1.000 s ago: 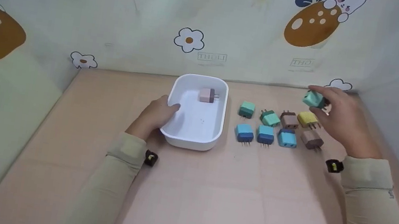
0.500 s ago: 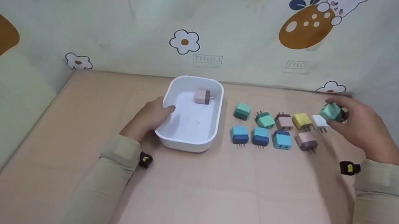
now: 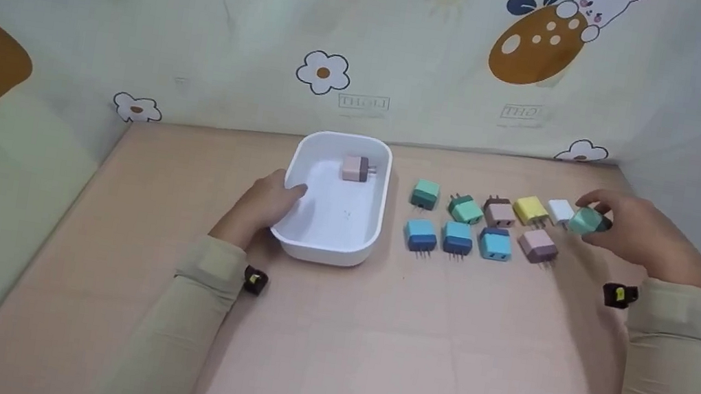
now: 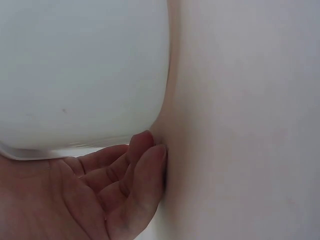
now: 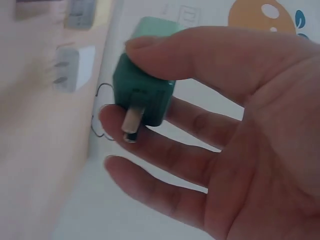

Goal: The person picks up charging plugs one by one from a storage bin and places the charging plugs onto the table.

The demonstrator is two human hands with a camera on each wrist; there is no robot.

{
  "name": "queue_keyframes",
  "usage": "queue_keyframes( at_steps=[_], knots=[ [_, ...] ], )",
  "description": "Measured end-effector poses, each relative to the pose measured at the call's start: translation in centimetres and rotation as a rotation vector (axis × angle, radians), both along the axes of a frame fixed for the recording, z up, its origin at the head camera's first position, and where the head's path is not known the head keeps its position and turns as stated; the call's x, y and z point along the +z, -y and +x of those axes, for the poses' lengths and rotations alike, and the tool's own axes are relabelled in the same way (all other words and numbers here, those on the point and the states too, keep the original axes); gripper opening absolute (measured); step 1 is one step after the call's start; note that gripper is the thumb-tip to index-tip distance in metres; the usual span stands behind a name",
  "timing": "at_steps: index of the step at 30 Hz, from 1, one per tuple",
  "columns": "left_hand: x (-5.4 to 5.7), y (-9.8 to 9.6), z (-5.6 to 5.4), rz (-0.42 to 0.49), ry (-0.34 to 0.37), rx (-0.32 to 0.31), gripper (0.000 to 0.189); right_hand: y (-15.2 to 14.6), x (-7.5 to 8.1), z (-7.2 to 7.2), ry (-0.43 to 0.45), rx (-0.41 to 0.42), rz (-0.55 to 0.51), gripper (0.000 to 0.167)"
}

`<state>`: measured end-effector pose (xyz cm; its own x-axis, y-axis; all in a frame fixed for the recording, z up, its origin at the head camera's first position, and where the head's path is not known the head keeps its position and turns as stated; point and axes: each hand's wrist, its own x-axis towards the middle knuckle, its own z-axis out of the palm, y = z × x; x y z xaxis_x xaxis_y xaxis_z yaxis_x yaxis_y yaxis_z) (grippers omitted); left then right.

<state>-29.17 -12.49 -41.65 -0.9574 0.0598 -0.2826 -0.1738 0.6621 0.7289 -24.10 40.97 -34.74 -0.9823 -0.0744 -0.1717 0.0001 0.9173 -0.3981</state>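
Observation:
My left hand (image 3: 262,206) grips the left side of a white plastic box (image 3: 325,257), its thumb over the rim. In the left wrist view, curled fingers (image 4: 145,175) lie against the outside of the box. One pink plug adapter (image 3: 355,168) lies inside. My right hand (image 3: 653,239) pinches a green plug adapter (image 5: 142,87) between thumb and fingers, prongs showing in the right wrist view. It is at the right end of the back row, beside a white charger (image 3: 559,211).
Two rows of chargers stand right of the box: green (image 3: 425,194), pink (image 3: 499,212) and yellow (image 3: 530,211) behind, blue (image 3: 420,236) and another pink one (image 3: 538,246) in front. A patterned cloth wall (image 3: 237,69) rises behind the table (image 3: 353,364).
My right hand has carried the green plug adapter rightward past the yellow charger, then lowered it beside the white one, which has come into sight. The left hand keeps its hold on the box.

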Motion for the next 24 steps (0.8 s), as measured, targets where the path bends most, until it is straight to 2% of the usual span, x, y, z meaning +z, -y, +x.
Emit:
queue_keyframes(
  at_steps=[9, 15, 24],
  knots=[
    [0.2, -0.1, 0.1, -0.006, -0.003, -0.001, 0.066, -0.8, -1.5, -0.6, 0.093, 0.04, 0.019, 0.05],
    [0.1, -0.1, 0.0, -0.001, -0.008, 0.004, 0.066, -0.7, -1.8, -0.4, 0.162, 0.027, 0.02, 0.057],
    [-0.1, 0.1, 0.1, 0.002, -0.044, -0.03, 0.066, -0.9, -2.4, -0.8, 0.139, 0.059, 0.058, 0.055]
  ],
)
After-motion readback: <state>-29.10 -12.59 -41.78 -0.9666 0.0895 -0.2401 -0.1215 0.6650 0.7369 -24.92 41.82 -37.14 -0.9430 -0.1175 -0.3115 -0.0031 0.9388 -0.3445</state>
